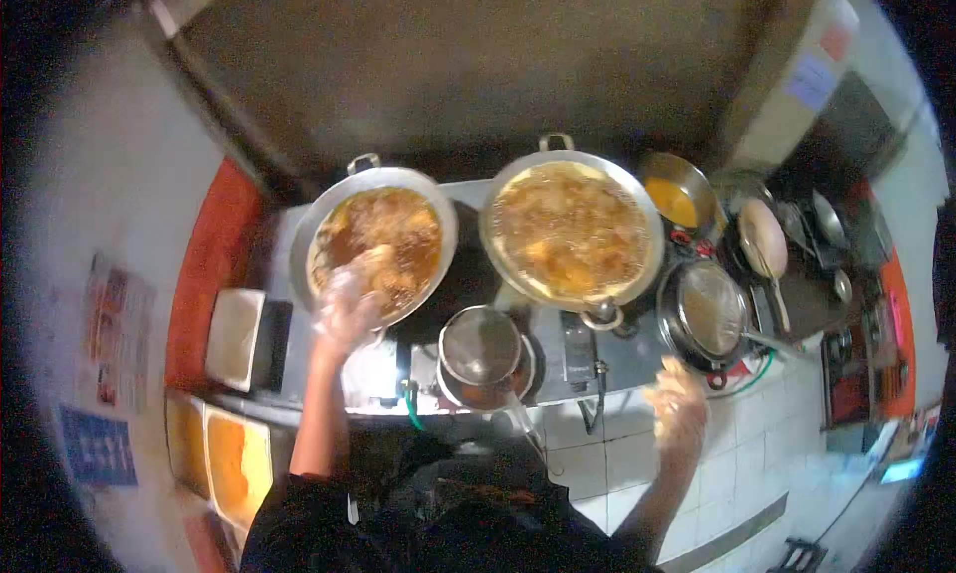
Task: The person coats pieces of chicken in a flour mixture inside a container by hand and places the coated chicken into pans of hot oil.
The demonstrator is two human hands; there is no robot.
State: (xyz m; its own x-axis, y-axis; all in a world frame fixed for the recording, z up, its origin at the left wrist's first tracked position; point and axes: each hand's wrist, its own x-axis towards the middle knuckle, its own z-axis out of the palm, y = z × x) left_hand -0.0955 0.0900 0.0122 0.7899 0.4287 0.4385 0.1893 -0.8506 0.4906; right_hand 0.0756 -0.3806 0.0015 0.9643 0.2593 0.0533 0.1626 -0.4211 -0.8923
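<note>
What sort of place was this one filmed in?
Most likely a commercial kitchen, at its frying station. The left pan and right pan both hold bubbling brown liquid, probably frying oil; a mesh strainer sits nearer the wearer, and more cookware crowds the right side.

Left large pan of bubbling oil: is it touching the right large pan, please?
Apart. In the head view, a narrow strip of grey worktop shows between the left pan and the right pan.
</note>
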